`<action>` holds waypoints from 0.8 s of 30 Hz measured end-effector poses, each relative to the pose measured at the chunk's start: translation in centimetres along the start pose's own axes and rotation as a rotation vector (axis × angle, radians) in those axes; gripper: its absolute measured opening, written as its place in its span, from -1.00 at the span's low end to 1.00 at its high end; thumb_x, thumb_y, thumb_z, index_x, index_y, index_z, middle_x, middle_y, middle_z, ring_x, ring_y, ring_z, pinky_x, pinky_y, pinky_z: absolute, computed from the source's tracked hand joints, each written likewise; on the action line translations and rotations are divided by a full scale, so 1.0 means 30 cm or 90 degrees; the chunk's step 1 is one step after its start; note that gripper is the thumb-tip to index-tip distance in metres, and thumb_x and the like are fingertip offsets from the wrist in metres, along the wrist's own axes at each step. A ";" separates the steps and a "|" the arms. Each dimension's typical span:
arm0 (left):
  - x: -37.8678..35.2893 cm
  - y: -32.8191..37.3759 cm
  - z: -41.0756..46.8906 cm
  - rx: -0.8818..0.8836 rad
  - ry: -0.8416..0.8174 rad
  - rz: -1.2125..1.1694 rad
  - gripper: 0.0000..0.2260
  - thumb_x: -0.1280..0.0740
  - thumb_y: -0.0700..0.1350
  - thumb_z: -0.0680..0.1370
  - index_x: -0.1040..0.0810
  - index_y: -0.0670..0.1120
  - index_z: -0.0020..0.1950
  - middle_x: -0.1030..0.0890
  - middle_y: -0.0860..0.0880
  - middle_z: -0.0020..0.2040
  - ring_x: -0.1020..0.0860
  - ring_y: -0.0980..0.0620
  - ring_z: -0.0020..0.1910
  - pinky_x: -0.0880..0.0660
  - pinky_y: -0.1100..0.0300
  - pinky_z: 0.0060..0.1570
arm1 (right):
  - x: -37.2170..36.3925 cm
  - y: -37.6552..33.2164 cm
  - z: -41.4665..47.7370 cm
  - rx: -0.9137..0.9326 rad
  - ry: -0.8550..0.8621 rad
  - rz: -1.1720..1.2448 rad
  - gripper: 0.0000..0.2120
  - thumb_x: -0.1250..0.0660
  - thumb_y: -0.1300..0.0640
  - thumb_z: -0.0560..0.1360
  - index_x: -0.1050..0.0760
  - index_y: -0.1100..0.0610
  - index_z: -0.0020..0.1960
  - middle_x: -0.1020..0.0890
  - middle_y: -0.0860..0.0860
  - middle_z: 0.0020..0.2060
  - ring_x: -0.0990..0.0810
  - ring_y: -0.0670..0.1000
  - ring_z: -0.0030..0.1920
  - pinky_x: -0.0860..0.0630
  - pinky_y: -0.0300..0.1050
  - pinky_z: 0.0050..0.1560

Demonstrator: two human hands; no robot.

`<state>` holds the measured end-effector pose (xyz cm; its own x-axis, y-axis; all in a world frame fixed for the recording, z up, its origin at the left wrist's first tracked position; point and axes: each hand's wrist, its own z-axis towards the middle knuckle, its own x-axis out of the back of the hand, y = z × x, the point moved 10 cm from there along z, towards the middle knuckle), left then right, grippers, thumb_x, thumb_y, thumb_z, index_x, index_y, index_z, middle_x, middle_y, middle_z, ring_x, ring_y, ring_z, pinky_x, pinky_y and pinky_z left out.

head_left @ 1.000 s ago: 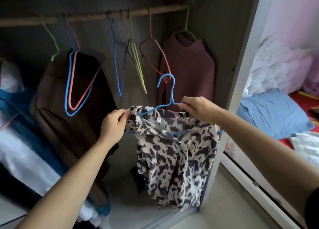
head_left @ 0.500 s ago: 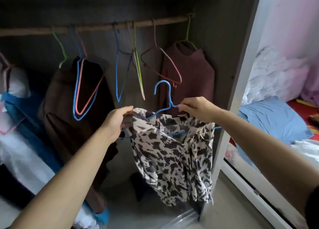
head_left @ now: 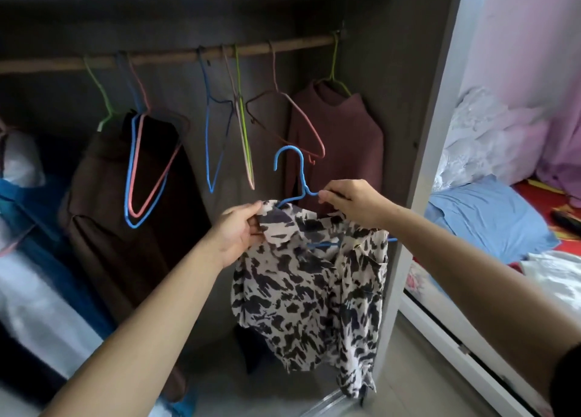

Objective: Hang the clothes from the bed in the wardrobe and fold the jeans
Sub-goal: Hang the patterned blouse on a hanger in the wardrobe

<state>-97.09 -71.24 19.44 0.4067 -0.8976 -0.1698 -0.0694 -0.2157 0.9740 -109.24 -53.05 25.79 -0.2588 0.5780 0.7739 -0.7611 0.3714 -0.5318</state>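
A black-and-cream patterned blouse (head_left: 311, 287) hangs on a blue wire hanger (head_left: 297, 177) in front of the open wardrobe. My left hand (head_left: 239, 232) pinches the blouse's collar at its left shoulder. My right hand (head_left: 352, 201) grips the hanger just below its hook, at the right side of the neck. The hanger's hook points up, well below the wooden rail (head_left: 176, 56). The hanger's lower bar shows through the neck opening.
On the rail hang several empty wire hangers (head_left: 220, 127), a brown garment (head_left: 125, 228) at the left and a maroon top (head_left: 342, 143) at the right. The wardrobe's side panel (head_left: 421, 133) stands right of the blouse. Beyond it lies the bed with a blue pillow (head_left: 490, 218).
The blouse and hanger have risen slightly toward the rail, and my view has tilted up. My left hand has shifted its hold on the collar.
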 end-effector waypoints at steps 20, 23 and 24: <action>0.203 -0.008 0.067 -0.141 0.201 0.325 -0.88 -0.32 -0.02 0.62 -0.65 0.02 0.03 -0.70 -0.03 -0.04 -0.68 0.04 -0.11 -0.61 0.16 -0.13 | 0.151 0.063 0.004 -0.103 0.099 0.138 -0.71 -0.22 -0.08 0.65 -0.64 0.03 -0.02 -0.55 -0.11 -0.32 -0.49 -0.28 -0.40 -0.38 -0.42 -0.40; 0.256 0.064 0.035 -0.218 0.323 0.488 -0.76 -0.25 -0.03 0.65 -0.66 -0.10 0.10 -0.67 -0.11 -0.03 -0.62 -0.13 -0.04 -0.58 -0.07 0.02 | 0.167 0.077 -0.008 -0.104 0.119 0.090 -0.72 -0.24 -0.16 0.62 -0.54 -0.03 -0.16 -0.52 -0.14 -0.39 -0.46 -0.22 -0.44 -0.38 -0.31 -0.38; 0.264 0.089 0.023 -0.248 0.350 0.529 -0.76 -0.25 -0.04 0.64 -0.66 -0.12 0.10 -0.67 -0.12 -0.03 -0.62 -0.15 -0.04 -0.56 -0.04 -0.01 | 0.171 0.078 -0.011 -0.102 0.119 0.038 -0.68 -0.25 -0.22 0.59 -0.49 -0.03 -0.20 -0.53 -0.12 -0.39 -0.46 -0.19 -0.43 -0.40 -0.24 -0.38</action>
<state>-94.68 -79.18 20.59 0.7271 -0.3893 0.5654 -0.2577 0.6086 0.7505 -112.16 -48.98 28.39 -0.1747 0.7217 0.6698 -0.6398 0.4339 -0.6344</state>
